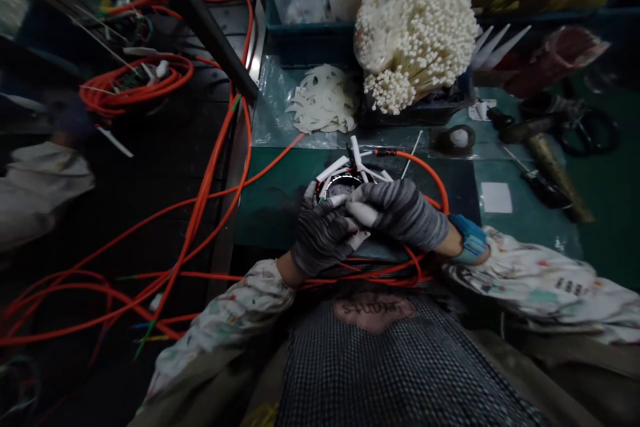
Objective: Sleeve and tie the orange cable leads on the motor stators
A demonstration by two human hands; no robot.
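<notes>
At the near edge of the surface (265,213), orange cable (375,278) lies looped below your hands. Your left hand (327,230) bends around the near left side of the ring (344,179); whether it grips, I cannot tell. Your right hand (400,210) has its fingertips pinched together beside it. The ring, with white sleeves (356,152) sticking up, sits inward from the near edge. Farther off are a hammer (559,172) to the right, white pieces (324,101) near the left edge and white-tipped sticks (443,23) beyond.
</notes>
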